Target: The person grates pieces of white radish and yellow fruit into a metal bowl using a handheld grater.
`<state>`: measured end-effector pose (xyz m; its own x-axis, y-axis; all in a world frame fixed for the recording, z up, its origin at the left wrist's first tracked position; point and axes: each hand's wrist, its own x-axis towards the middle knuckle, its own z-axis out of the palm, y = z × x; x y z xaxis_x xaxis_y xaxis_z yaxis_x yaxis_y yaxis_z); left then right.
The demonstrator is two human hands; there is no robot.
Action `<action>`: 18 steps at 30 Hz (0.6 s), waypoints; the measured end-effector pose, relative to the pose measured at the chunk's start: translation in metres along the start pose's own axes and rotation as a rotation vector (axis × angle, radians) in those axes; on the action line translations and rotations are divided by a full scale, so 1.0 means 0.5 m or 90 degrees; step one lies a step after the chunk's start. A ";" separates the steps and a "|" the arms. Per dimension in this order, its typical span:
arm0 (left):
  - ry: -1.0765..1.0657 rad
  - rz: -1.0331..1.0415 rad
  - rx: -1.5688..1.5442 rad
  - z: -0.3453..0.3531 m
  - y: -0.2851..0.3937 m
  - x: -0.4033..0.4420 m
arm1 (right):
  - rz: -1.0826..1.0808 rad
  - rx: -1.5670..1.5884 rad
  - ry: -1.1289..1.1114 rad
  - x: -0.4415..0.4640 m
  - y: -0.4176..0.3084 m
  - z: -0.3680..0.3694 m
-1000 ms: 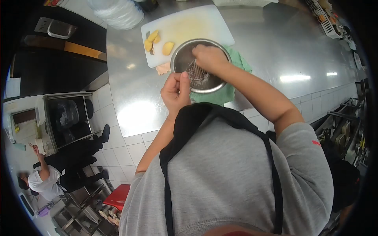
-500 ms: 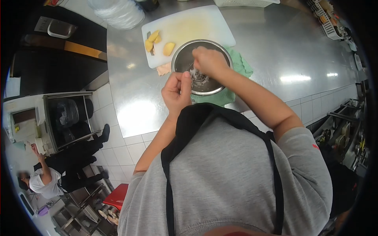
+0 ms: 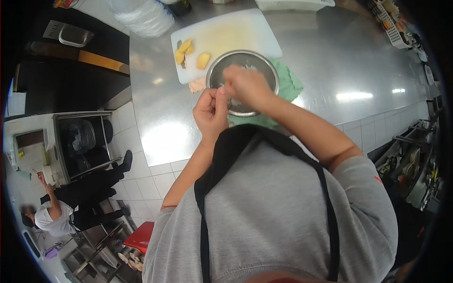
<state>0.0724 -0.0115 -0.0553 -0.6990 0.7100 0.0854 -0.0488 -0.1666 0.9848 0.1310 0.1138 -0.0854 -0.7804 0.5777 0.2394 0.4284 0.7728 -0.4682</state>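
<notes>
A round metal bowl (image 3: 275,78) stands partly on a green cloth (image 3: 289,85), overlapping the corner of a white cutting board (image 3: 226,33). My left hand (image 3: 211,113) is closed, thumb against bent fingers, at the bowl's near left rim; what it grips is hidden. Over the inside of the bowl, my right hand (image 3: 245,86) is curled into a fist, and anything in it is out of sight. Whitish bits (image 3: 248,67) show in the bowl beyond the right hand. Several yellow pieces (image 3: 203,61) lie on the board's left side.
Wrapped clear plastic containers (image 3: 146,16) stand at the counter's far left, and a white tray (image 3: 295,4) at its far edge. A white basket (image 3: 395,35) is at far right. Another person (image 3: 55,219) is at a separate station, lower left, near a red lid (image 3: 140,237).
My right hand has moved a little left and nearer to my left hand, now covering the metal grater that showed in the bowl before. My left hand has stayed at the rim.
</notes>
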 end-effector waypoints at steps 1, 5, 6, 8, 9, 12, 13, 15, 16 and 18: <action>-0.002 0.000 0.006 -0.003 -0.009 -0.008 | 0.037 0.007 0.016 -0.005 0.005 0.005; -0.011 -0.001 0.022 0.006 0.004 -0.002 | -0.010 -0.077 -0.018 0.023 0.091 0.043; -0.010 0.001 0.019 0.007 0.007 -0.003 | 0.007 -0.076 -0.044 0.023 0.089 0.039; -0.026 0.015 -0.018 0.003 0.008 0.002 | -0.009 -0.048 -0.047 0.020 0.099 0.031; -0.025 0.014 -0.017 0.001 0.006 0.001 | -0.022 -0.016 -0.052 0.019 0.102 0.029; -0.045 0.006 0.007 0.000 0.009 -0.003 | 0.125 0.230 -0.146 0.034 0.113 0.004; -0.042 0.010 0.007 0.002 0.010 -0.005 | 0.126 0.229 -0.147 0.035 0.101 -0.024; -0.040 0.011 0.009 0.004 0.014 -0.011 | 0.364 0.506 -0.327 0.027 0.078 -0.077; -0.038 0.007 0.009 0.005 0.018 -0.011 | 0.353 0.497 -0.342 0.023 0.076 -0.087; -0.036 0.007 0.008 0.006 0.023 -0.010 | 0.329 0.515 -0.332 0.011 0.074 -0.094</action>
<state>0.0775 -0.0147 -0.0439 -0.6582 0.7456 0.1038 -0.0326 -0.1661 0.9856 0.1638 0.1580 -0.0614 -0.7709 0.4529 -0.4478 0.4831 -0.0424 -0.8745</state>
